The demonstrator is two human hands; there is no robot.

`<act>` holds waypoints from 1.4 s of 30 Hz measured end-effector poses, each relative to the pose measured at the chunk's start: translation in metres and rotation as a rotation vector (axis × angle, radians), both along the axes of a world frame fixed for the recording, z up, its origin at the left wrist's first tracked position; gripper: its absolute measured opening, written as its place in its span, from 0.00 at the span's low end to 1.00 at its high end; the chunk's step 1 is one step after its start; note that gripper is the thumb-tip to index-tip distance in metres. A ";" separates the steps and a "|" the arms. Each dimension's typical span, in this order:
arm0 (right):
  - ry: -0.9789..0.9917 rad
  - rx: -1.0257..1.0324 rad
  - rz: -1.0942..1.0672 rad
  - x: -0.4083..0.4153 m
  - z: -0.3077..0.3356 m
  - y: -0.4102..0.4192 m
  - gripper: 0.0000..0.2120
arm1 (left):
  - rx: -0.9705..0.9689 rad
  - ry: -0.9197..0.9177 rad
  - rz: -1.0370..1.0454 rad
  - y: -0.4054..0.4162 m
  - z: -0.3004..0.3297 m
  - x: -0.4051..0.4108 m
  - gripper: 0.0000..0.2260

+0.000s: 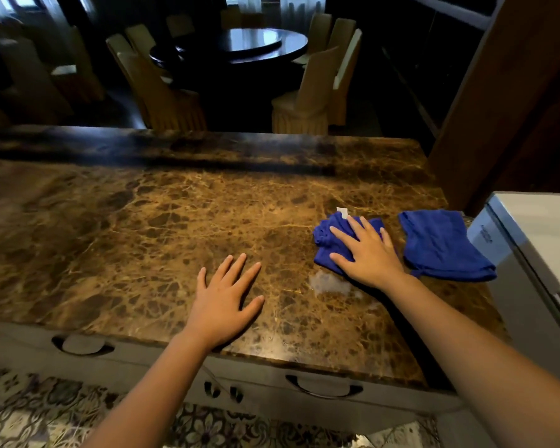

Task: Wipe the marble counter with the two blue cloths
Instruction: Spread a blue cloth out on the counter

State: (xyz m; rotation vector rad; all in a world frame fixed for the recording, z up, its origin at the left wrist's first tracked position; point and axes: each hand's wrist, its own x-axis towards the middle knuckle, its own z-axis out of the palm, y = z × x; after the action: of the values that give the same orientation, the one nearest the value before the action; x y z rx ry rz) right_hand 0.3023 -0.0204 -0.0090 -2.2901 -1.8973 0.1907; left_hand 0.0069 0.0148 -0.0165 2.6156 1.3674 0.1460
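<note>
Pressing flat on the marble desk (181, 215), my left hand (225, 302) sits nearest me, its grip spread wide with nothing under it but bare stone. Below the desk's near edge I can see two drawer pulls (324, 388); the drawers are closed, so I cannot tell what they hold.

Just beyond and to the right of that hand lies a pale wet-looking smear (330, 282) on the stone. Touching it on the far side is the bunched blue cloth (325, 240), with my right hand (366, 250) laid on top, fingers splayed and pushing down rather than pinching. A small white tag (342, 212) pokes out at the cloth's far edge.

Right of that cloth, close beside it but apart, the second blue cloth (440, 247) rests loosely folded and untouched, near a grey appliance (530, 253).

I judge both cloths soft, light and limp: they will crumple and slide readily on polished stone. A flat palm over the middle should drive them best; for lifting, gather a thick fold instead of a corner.
</note>
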 end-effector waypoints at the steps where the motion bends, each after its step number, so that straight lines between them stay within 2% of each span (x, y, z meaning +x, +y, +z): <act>1: -0.011 -0.011 0.008 0.000 0.000 0.000 0.28 | -0.005 -0.005 0.000 0.000 0.000 0.000 0.29; 5: -0.002 -0.015 0.052 -0.011 0.004 -0.019 0.28 | -0.003 -0.025 -0.003 0.000 0.000 0.000 0.29; 9: 0.004 0.015 0.156 -0.039 0.003 -0.073 0.30 | 0.009 -0.027 -0.003 0.000 -0.001 0.000 0.29; 14: 0.020 0.043 0.259 -0.070 -0.003 -0.138 0.24 | 0.036 -0.018 0.001 0.000 -0.003 0.000 0.29; 19: -0.016 0.027 0.422 -0.066 -0.007 -0.171 0.22 | -0.001 -0.005 -0.031 0.003 -0.001 -0.003 0.31; 22: 0.116 0.081 0.249 -0.064 -0.002 -0.160 0.25 | -0.080 -0.018 -0.061 0.008 0.004 -0.007 0.33; 25: 0.191 0.119 -0.009 -0.065 0.001 -0.117 0.25 | -0.023 -0.035 -0.029 0.010 0.004 -0.019 0.32; 29: 0.135 0.054 -0.216 -0.060 -0.001 -0.037 0.21 | 0.017 0.020 0.099 0.007 -0.002 -0.027 0.30; 32: 0.087 0.008 -0.230 -0.061 -0.002 0.016 0.22 | -0.003 0.013 0.096 0.008 -0.001 -0.026 0.29; 36: 0.047 -0.022 -0.043 -0.078 0.001 0.032 0.22 | 0.010 0.005 0.095 0.009 -0.002 -0.027 0.29; 39: 0.028 0.040 0.190 -0.099 0.000 -0.006 0.23 | 0.035 -0.002 0.098 0.010 -0.004 -0.026 0.29; 42: 0.048 0.040 0.330 -0.122 0.003 -0.055 0.26 | 0.044 -0.002 0.101 0.011 -0.007 -0.026 0.29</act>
State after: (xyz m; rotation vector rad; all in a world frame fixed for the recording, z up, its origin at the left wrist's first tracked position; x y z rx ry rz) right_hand 0.1802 -0.0758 -0.0059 -1.9164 -2.2200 0.2414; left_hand -0.0194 0.0253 -0.0232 2.5813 1.5124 0.1946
